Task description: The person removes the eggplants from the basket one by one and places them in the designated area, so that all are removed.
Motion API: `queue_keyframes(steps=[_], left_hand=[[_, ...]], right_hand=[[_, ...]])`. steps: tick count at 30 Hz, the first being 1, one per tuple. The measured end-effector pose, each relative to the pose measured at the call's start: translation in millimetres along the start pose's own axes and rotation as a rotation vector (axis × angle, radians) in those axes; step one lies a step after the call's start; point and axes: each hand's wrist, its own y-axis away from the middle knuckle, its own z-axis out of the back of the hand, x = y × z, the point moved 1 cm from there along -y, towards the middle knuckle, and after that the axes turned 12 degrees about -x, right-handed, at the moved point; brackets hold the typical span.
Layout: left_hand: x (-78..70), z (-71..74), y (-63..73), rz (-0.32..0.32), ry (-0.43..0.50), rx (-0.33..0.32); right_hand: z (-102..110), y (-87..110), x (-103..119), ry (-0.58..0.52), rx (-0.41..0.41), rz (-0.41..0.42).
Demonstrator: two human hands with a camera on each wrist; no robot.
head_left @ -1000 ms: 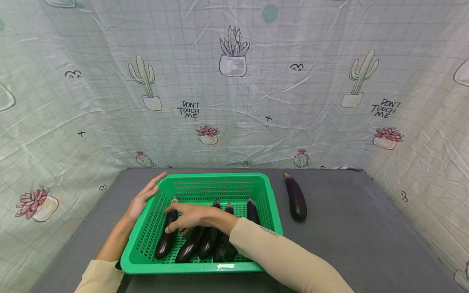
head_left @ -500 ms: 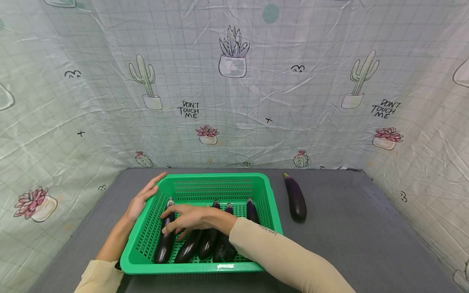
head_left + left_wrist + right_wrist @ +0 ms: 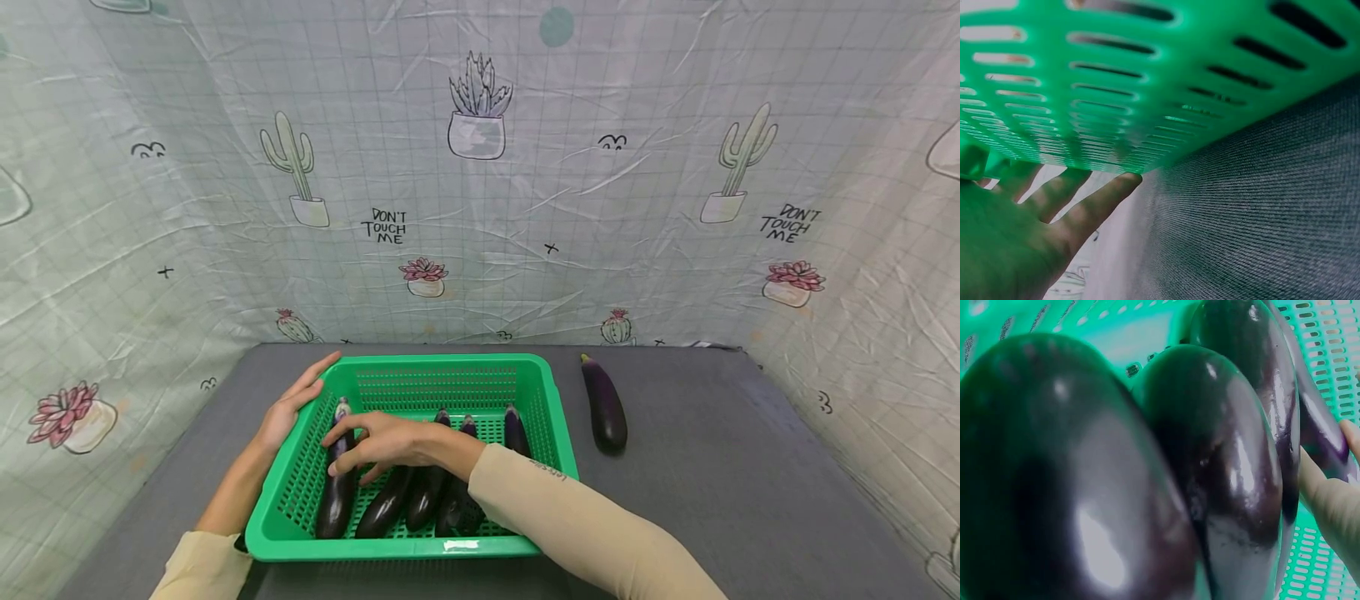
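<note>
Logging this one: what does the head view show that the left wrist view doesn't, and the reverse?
Only the head view shows the right hand, its fingers round the leftmost eggplant, the other eggplants in the green basket, and a loose eggplant lying on the gray table to the basket's right.
Only the left wrist view shows the outer face of the basket's left wall, seen close up.
Both show the basket, the table and the left hand with its fingers against the basket.

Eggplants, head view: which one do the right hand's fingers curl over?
The leftmost eggplant, inside the green basket beside its left wall. The right hand curls over it; the others lie further right, one of them outside.
</note>
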Motion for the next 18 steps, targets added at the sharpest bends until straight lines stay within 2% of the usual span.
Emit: queue_keyframes(steps=[3,6,10,12,15,18], left_hand=[[0.0,-0.6,-0.2,-0.002,-0.016,-0.007],[-0.5,-1.2,-0.8,-0.015,-0.105,-0.050],[-1.3,-1.4,-0.8,-0.002,-0.178,-0.087],[-1.6,-1.6,-0.8,0.014,-0.186,-0.093],[-1.9,-1.6,-1.1,-0.005,-0.246,-0.123],[-2.0,-1.6,-1.4,-0.017,-0.262,-0.130]], right_hand=[[0.6,0.7,1.3,-0.001,-0.024,0.013],[2.3,1.3,2.5,-0.007,-0.051,0.026],[6.2,2.4,5.2,-0.024,-0.070,0.042],[8.5,3.4,7.4,-0.037,-0.077,0.045],[12.7,5.9,12.0,-0.053,-0.092,0.059],[18.5,8.9,17.4,-0.075,-0.108,0.077]])
